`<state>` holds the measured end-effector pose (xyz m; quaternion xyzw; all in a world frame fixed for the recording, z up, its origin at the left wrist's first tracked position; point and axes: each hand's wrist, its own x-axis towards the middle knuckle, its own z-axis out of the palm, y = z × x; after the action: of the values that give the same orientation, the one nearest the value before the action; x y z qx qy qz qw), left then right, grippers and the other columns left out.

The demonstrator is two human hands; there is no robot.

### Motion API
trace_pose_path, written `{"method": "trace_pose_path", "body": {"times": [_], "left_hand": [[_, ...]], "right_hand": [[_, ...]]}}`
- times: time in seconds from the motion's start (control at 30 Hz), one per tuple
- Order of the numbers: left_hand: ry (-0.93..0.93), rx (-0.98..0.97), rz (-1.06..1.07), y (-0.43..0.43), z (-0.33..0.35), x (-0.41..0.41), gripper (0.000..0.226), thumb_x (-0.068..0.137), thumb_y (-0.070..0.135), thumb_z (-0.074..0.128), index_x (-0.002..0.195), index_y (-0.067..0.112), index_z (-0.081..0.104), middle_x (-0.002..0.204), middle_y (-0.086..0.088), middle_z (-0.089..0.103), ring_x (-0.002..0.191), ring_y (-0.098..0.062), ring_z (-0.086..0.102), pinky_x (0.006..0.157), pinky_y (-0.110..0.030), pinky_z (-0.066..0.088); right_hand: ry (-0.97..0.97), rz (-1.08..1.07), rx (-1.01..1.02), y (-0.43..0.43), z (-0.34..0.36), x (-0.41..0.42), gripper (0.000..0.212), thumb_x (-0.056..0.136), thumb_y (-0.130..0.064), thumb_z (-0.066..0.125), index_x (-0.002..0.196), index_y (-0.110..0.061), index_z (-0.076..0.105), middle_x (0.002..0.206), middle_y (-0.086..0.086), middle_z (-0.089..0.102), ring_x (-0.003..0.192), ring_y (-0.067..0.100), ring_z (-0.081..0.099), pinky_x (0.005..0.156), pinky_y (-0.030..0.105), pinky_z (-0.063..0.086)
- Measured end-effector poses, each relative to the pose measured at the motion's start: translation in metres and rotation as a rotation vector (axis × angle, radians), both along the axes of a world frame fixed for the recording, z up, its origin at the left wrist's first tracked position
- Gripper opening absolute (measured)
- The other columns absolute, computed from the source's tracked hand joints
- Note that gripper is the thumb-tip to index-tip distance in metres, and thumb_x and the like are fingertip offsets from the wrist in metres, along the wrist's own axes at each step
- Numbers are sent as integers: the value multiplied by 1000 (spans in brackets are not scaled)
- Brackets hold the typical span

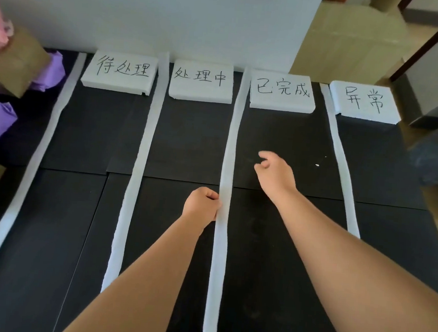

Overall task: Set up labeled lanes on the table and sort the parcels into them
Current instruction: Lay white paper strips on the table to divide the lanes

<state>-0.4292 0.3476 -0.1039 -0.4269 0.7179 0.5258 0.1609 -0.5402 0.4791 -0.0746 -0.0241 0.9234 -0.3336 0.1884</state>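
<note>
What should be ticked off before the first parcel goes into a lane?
1. Foam labels at each lane's head: ok.
2. Third strip lying straight: not ok, it wavers.
3. Left hand free: not ok, it grips that strip.
4. Right hand free: ok, it holds nothing.
5. Rightmost strip runs the full length: cannot tell, the forearm hides its near end.
6. Parcels at hand: ok, piled at the left.
</note>
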Motion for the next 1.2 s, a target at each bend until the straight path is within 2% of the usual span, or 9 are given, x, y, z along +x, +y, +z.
{"method": "trace_pose_path", "body": {"times": [0.13, 0.37, 0.63, 0.77, 0.9, 1.0, 1.07, 1.13, 1.2], "left_hand": [[38, 29, -5, -4, -5, -2, 14, 93, 15, 65, 106, 20, 63, 102, 0, 66, 88, -16, 68, 79, -33, 61], [75, 0, -145, -10, -4, -8, 13, 95, 20, 64, 108, 21, 64, 99, 2, 68, 84, -13, 69, 75, -28, 61], [82, -100, -313, -11, -2, -11, 12, 92, 23, 68, 103, 23, 62, 88, 4, 69, 74, -10, 70, 76, -31, 61], [94, -237, -500, -11, 3, -18, 8, 93, 27, 66, 99, 26, 62, 85, 8, 67, 74, -10, 67, 74, -31, 60], [165, -533, -665, -12, 11, -24, 11, 96, 33, 59, 98, 23, 56, 93, 7, 59, 76, -10, 56, 63, -22, 47], [298, -675, -686, -18, 11, -34, 34, 96, 36, 58, 127, 23, 52, 124, 5, 53, 110, -13, 51, 91, -28, 48], [279, -665, -793, -24, 9, -43, 56, 98, 38, 57, 148, 25, 37, 152, 5, 37, 141, -18, 32, 115, -35, 29], [218, -649, -908, -28, 7, -50, 65, 99, 41, 53, 155, 26, 24, 163, 6, 19, 151, -19, 11, 122, -38, 11], [200, -654, -945, -30, 3, -52, 67, 99, 43, 52, 156, 27, 20, 165, 6, 14, 153, -19, 5, 123, -39, 5]], "right_hand": [[50, 229, 168, -41, -6, -30, 52, 103, -26, 48, 153, -28, 33, 149, 6, 44, 126, 27, 51, 87, 34, 50], [131, 451, 455, -75, -21, -53, 54, 102, -35, 48, 152, -23, 30, 140, 7, 48, 122, 28, 48, 96, 44, 50], [157, 532, 488, -79, -25, -71, 56, 99, -11, 52, 151, -17, 31, 155, 4, 31, 134, 27, 39, 101, 45, 47], [181, 549, 488, -85, -25, -81, 57, 97, -11, 56, 149, -14, 33, 151, 5, 35, 132, 28, 43, 103, 46, 46], [166, 544, 490, -87, -22, -90, 57, 97, -10, 54, 150, -13, 34, 155, 6, 34, 136, 29, 41, 107, 46, 43], [189, 524, 490, -90, -23, -98, 52, 97, -11, 54, 147, -12, 39, 148, 7, 42, 130, 29, 46, 103, 45, 45], [185, 531, 517, -93, -25, -104, 49, 98, -12, 54, 144, -10, 39, 147, 8, 42, 130, 29, 45, 103, 44, 45], [161, 537, 527, -96, -28, -109, 53, 97, -12, 53, 147, -9, 35, 151, 7, 37, 135, 29, 41, 104, 44, 45], [146, 535, 542, -100, -31, -112, 58, 96, -11, 53, 150, -8, 30, 153, 8, 33, 138, 29, 37, 105, 44, 44]]}}
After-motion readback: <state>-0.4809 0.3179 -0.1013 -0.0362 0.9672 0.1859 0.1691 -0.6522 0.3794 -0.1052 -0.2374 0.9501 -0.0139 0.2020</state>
